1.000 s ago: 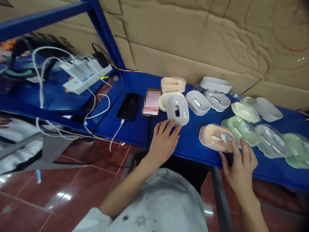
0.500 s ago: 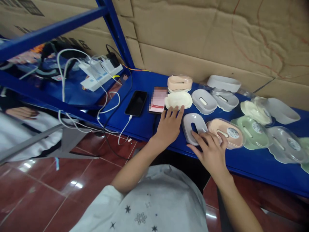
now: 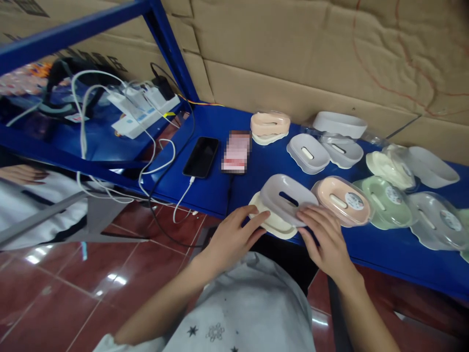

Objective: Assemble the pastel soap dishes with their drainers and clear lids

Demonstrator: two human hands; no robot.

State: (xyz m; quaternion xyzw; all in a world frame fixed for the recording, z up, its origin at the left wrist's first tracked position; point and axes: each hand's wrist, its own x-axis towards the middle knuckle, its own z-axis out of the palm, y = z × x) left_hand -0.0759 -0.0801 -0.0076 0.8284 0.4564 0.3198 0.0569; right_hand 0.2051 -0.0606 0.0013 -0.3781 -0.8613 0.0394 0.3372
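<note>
My left hand [image 3: 238, 233] grips the left side of a cream tray [image 3: 273, 227] at the front edge of the blue table. A grey oval dish with a slot [image 3: 273, 193] is tilted partly over that tray. The dish's right end is between the thumb and fingers of my right hand [image 3: 324, 234]. Just right of it lies a peach soap box [image 3: 342, 201] with a round label. Behind are a grey box with a white bar [image 3: 308, 153] and a peach box on a cream tray [image 3: 270, 125].
A black phone [image 3: 201, 156] with a white cable and a lit phone [image 3: 237, 152] lie left. Green [image 3: 386, 203] and grey boxes [image 3: 436, 220] line the right. A power strip [image 3: 146, 117] sits beyond the blue frame. At far left is another person's hand [image 3: 24, 174].
The cream tray has come from beside the lit phone to the front edge with my left hand. The grey slotted dish has been lifted and tilted over it by my right hand.
</note>
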